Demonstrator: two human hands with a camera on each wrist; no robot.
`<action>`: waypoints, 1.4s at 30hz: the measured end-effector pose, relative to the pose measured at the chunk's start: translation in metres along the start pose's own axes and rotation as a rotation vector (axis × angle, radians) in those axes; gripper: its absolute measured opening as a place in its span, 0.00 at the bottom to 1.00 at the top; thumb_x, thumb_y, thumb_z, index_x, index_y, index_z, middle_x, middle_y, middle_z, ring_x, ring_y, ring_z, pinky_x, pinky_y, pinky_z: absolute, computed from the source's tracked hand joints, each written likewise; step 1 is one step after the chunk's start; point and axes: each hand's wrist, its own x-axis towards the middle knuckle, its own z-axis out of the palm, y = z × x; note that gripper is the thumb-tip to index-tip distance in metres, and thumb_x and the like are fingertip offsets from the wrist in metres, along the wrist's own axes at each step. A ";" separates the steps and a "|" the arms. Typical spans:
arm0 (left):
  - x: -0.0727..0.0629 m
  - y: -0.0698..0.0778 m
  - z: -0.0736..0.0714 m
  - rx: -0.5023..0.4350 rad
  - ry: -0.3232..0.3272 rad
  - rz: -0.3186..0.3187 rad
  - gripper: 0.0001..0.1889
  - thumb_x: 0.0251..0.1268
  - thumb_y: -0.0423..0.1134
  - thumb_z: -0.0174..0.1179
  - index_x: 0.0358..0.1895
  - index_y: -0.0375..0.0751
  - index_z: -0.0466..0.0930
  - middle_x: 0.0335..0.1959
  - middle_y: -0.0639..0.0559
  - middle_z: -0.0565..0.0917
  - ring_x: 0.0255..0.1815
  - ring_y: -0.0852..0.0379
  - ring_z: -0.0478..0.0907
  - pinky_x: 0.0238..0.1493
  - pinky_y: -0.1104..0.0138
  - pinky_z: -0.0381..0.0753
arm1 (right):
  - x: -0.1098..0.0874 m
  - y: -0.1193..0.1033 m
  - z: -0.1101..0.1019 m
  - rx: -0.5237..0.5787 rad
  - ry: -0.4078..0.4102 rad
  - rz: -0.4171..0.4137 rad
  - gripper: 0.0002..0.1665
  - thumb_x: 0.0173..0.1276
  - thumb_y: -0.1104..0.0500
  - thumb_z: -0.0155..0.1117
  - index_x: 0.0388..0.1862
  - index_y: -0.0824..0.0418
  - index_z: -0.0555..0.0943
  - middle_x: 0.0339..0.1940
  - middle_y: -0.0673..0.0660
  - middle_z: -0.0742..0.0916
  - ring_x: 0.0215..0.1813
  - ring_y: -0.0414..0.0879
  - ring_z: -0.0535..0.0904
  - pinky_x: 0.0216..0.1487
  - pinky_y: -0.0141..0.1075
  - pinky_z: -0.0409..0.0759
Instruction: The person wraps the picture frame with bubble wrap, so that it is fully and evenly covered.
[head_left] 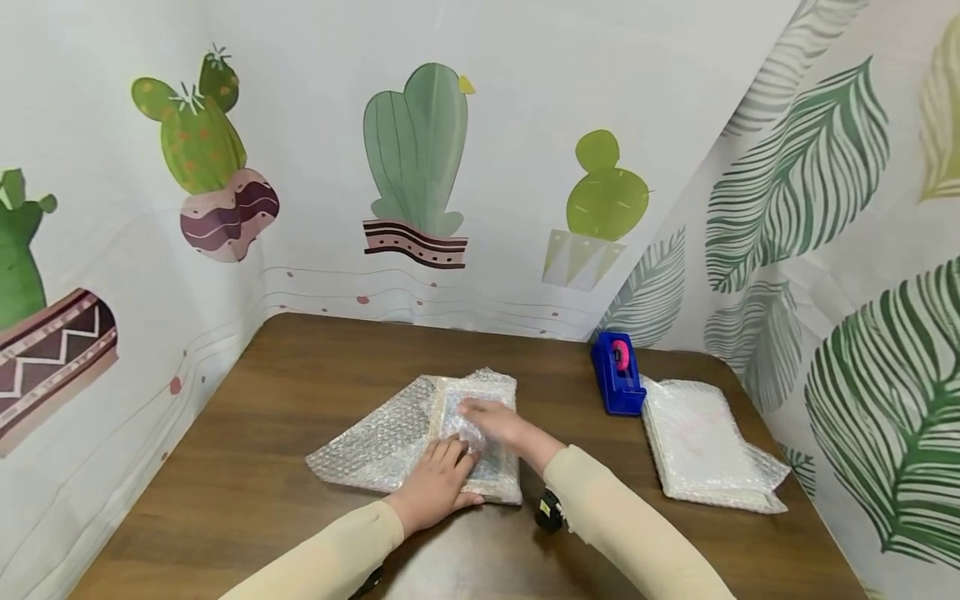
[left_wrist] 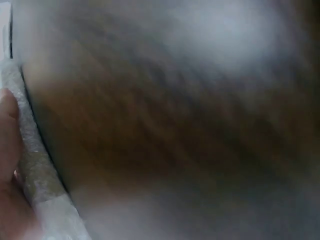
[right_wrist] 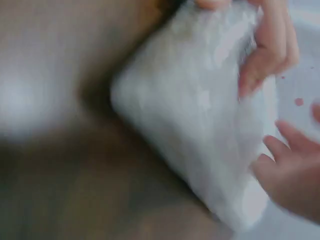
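A flat rectangular bundle in bubble wrap (head_left: 495,471) lies on the table, with a loose flap of bubble wrap (head_left: 375,446) spread out to its left. My left hand (head_left: 437,483) rests on its lower left part, fingers spread; in the left wrist view, the thumb (left_wrist: 7,135) lies along the wrapped edge. My right hand (head_left: 495,419) reaches over the upper middle of the bundle, fingers loosely bent on its surface. The right wrist view, blurred, shows the right fingers (right_wrist: 267,55) over the wrap, with the left hand (right_wrist: 292,167) beside them.
A blue tape dispenser (head_left: 618,383) with a pink core stands at the back right. Another bubble-wrapped bundle (head_left: 697,442) lies beside it near the table's right edge. Brown wooden tabletop (head_left: 322,367) extends around them, backed by a printed cloth (head_left: 510,125).
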 end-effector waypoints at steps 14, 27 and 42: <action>0.000 0.005 0.003 0.007 -0.006 -0.001 0.29 0.68 0.63 0.58 0.62 0.46 0.78 0.59 0.46 0.78 0.65 0.46 0.75 0.67 0.52 0.76 | 0.034 0.052 -0.053 -0.261 0.382 -0.105 0.11 0.71 0.62 0.68 0.46 0.69 0.87 0.54 0.68 0.87 0.60 0.63 0.82 0.64 0.54 0.81; 0.002 0.007 -0.001 -0.019 -0.044 -0.016 0.29 0.70 0.63 0.57 0.63 0.46 0.77 0.59 0.45 0.77 0.65 0.45 0.74 0.68 0.50 0.75 | 0.042 0.038 -0.054 -0.379 0.418 -0.097 0.12 0.70 0.61 0.70 0.47 0.66 0.82 0.48 0.64 0.86 0.49 0.56 0.83 0.53 0.49 0.83; 0.004 0.003 -0.002 -0.037 -0.063 -0.044 0.30 0.70 0.63 0.57 0.65 0.46 0.75 0.61 0.44 0.77 0.67 0.45 0.73 0.69 0.49 0.75 | 0.041 0.041 -0.054 -0.460 0.370 -0.214 0.09 0.70 0.64 0.67 0.42 0.67 0.90 0.43 0.63 0.91 0.51 0.60 0.86 0.61 0.51 0.83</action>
